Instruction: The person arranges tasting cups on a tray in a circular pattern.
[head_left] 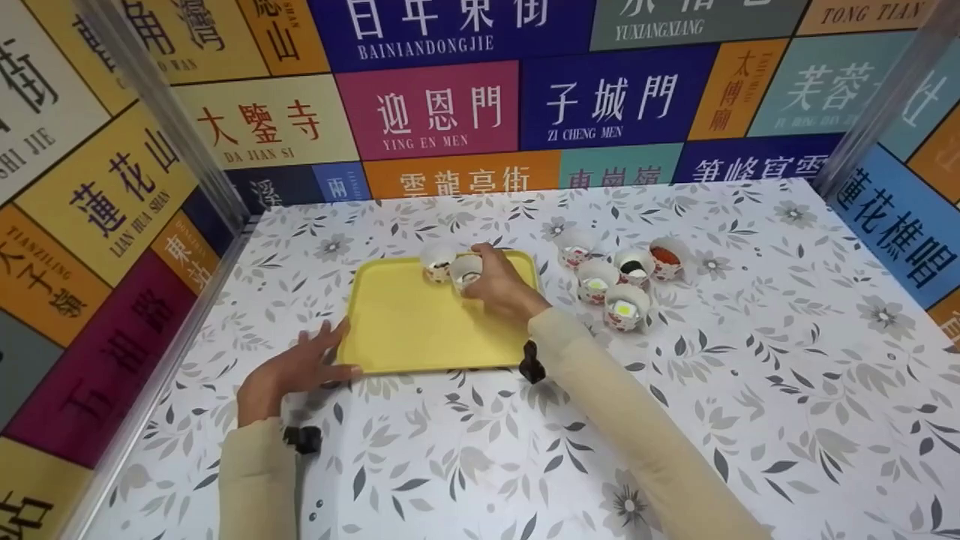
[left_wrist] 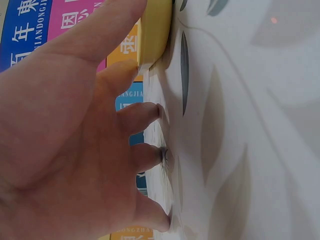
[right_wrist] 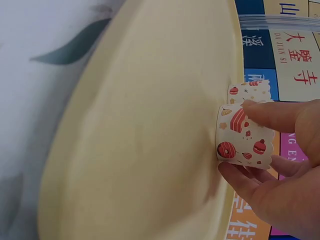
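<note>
My right hand (head_left: 504, 286) grips a paper baking cup (right_wrist: 242, 137) printed with red cakes and sweets, thumb on one side and fingers on the other. The cup is at the far side of a yellow tray (head_left: 420, 330). Just left of it on the tray stands a second baking cup (head_left: 437, 265) with something small and dark inside. At the tray's near left corner is my left hand (head_left: 292, 367), its fingers spread, thumb along the near edge. In the left wrist view, the lower fingertips (left_wrist: 155, 152) of this hand rest on the table beside the tray.
Right of the tray, several similar cups stand close together: one with orange-red contents (head_left: 666, 258), one with black and white (head_left: 632, 268), one with a white and yellow square (head_left: 625, 310). A leaf-patterned cloth (head_left: 450, 465) covers the table. Sign-printed walls (head_left: 450, 109) enclose the back and sides.
</note>
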